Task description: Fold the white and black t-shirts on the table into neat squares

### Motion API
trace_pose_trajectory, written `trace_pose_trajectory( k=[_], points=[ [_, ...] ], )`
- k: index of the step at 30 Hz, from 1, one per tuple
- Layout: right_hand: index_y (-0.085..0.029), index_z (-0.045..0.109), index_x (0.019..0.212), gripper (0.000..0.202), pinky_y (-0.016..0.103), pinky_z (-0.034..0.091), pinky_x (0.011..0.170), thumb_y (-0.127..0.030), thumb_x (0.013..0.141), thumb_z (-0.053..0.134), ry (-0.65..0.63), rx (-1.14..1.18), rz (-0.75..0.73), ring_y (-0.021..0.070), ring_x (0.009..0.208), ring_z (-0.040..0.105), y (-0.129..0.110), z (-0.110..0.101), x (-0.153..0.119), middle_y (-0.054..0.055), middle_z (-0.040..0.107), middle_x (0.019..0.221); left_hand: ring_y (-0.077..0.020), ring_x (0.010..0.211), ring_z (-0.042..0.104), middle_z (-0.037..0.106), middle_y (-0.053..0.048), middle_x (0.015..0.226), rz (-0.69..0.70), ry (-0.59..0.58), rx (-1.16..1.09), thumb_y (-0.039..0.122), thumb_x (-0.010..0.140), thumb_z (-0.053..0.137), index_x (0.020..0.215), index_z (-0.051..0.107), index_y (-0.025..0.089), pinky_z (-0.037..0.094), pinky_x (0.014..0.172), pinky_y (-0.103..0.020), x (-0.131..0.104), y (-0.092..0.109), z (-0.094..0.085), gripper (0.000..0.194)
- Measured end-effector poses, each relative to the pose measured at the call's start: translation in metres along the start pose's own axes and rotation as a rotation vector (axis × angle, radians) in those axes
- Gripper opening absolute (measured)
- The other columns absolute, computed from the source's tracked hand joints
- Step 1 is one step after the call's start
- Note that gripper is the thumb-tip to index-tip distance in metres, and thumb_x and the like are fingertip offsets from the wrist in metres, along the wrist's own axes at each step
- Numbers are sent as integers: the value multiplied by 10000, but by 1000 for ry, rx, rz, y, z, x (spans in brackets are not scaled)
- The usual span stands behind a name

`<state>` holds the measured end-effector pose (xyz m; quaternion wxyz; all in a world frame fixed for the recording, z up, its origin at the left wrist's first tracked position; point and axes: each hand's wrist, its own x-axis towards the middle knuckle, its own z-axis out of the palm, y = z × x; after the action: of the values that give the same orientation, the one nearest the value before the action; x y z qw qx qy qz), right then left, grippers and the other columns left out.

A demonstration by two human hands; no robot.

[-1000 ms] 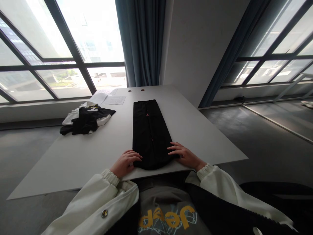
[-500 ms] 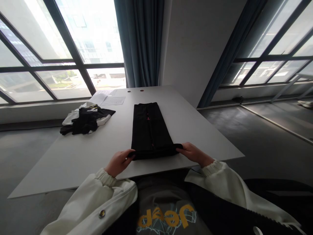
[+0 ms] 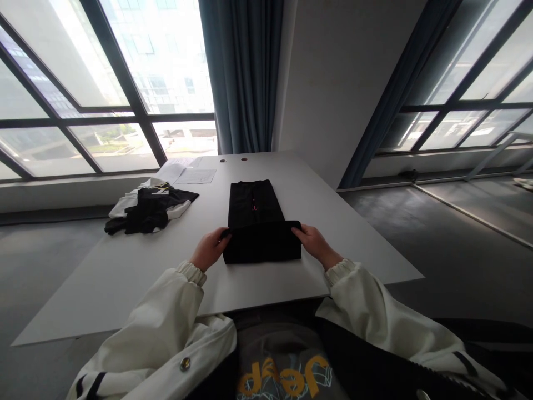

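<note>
Head view: at the left, a pile of clothes [image 3: 150, 208], black and white, lies in a messy heap on the white table [image 3: 91, 294]. Just past it, on the far left part, are some papers [image 3: 195, 176].

Next comes the left hand [image 3: 207, 249]. Its thumb and fingers pinch the left corner of the lifted edge of the black cloth [image 3: 262, 244].

The cloth lies in the middle of the table, between the two hands. Its far part is flat, with small red marks [image 3: 255, 206] near the middle. Its near part is lifted and turned toward the far end, so the edge in the hands goes straight across. I cannot tell if that edge touches the flat part under it.

To the right, the right hand [image 3: 315, 241] pinches the right corner of the same edge. Both hands are about level, and both grips look snug.

I think the step in hand is turning the near end over, and it looks partly done. The next move seems to call for both hands to go away from the body together, at the same height, and to lay the edge down evenly. If one side goes faster, the cloth could twist or bunch up.
</note>
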<state>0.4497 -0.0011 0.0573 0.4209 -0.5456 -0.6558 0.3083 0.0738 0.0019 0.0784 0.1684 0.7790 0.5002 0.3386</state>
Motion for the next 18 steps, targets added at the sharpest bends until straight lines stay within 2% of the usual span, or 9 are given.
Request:
trace_pose_trajectory(
  k=[4,7,13,18],
  points=[
    [-197,723,986,464,337,517,799,-612,966,516,67,42,22,241,867,680,15,18,13,39,766,918,-179,686,634,721,6,774,-105,-13,-22,437,1008,522,1137,720,228,462,658,-282,15,-15,18,315],
    [-212,714,1061,402,363,529,879,-525,992,472,123,-53,24,253,935,699,27,30,19,65,783,1016,-205,799,696,768,-17,881,-181,-19,-15,423,1027,512,1153,718,241,496,721,-295,25,-24,33,303],
    [-211,718,970,251,324,484,760,-374,997,529,116,-492,100,248,821,699,41,38,18,85,769,909,-250,990,750,804,-63,1058,-320,-148,171,389,1008,594,1252,705,246,533,847,-324,33,-43,58,305],
    [-204,736,1065,232,304,431,704,-382,1003,600,76,-724,140,249,828,719,40,40,13,89,787,932,-280,999,760,799,-71,1074,-355,-196,383,477,1009,600,1328,655,263,545,837,-348,27,-47,61,388]
  ],
)
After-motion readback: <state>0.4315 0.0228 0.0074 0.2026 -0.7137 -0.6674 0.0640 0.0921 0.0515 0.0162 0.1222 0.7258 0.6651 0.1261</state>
